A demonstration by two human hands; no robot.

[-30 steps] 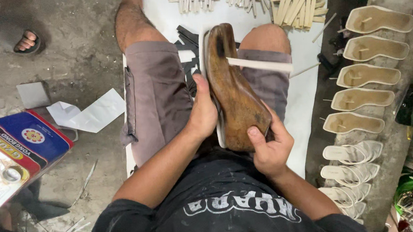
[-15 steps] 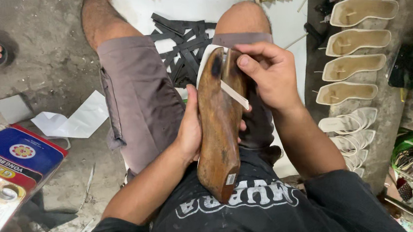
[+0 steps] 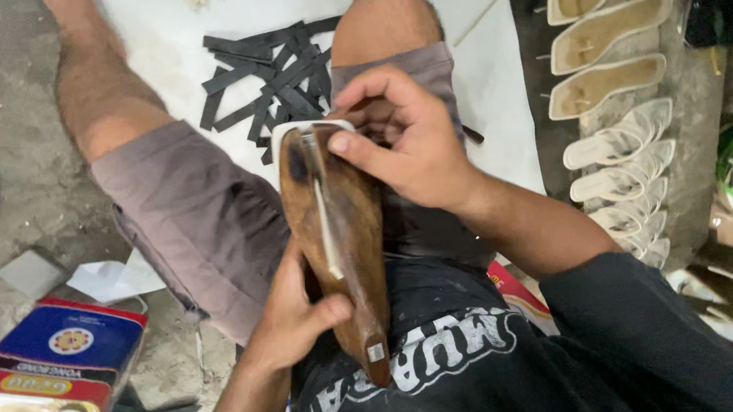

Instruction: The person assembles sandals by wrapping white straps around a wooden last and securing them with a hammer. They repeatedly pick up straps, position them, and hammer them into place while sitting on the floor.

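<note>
A dark brown wooden shoe last [image 3: 353, 234] rests on my lap, its toe pointing away from me. My left hand [image 3: 295, 314] grips its near part from the left side. My right hand [image 3: 400, 137] presses down at the toe end, the thumb on a thin pale strap [image 3: 325, 218] that runs lengthwise along the last. A white sole edge [image 3: 311, 127] shows at the toe under the fingers.
A pile of black straps [image 3: 271, 77] lies on the white sheet [image 3: 495, 62] between my legs. Rows of tan and white shoe soles [image 3: 607, 79] stand at the right. A blue and red box [image 3: 53, 366] sits on the grey floor at the left, near paper scraps [image 3: 112, 279].
The last has turned from lying across my lap to pointing away. My right hand moved from its near end up to the toe, and the strap now lies lengthwise along it.
</note>
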